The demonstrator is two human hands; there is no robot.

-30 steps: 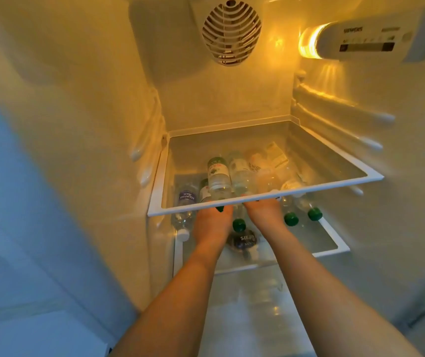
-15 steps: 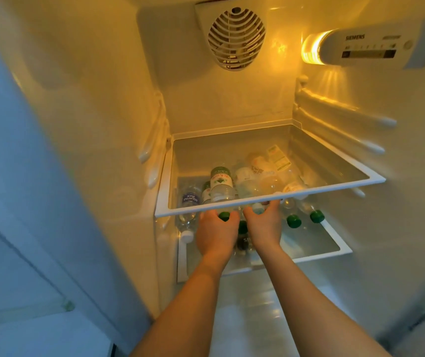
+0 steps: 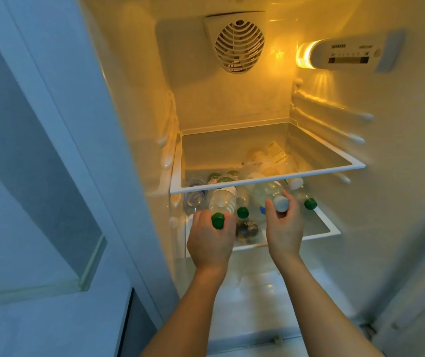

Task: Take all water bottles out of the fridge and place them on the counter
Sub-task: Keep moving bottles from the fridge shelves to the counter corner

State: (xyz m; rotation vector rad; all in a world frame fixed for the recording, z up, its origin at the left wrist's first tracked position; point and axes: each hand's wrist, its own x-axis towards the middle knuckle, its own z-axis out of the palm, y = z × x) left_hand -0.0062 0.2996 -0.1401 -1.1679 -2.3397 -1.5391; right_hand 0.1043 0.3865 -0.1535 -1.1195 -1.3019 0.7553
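A: Gripping two bottles by the necks, we've got the green-capped bottle in our left hand and the white-capped bottle in our right hand, both on the lower shelf.

B: Careful, we might clip the glass shelf above or roll the loose bottles out.

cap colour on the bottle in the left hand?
Green cap, on the bottle the left hand grips; clear in the head view.

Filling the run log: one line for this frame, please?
stage: pulling bottles | left hand: grips green-capped bottle | right hand: grips white-capped bottle | more bottles on lower shelf
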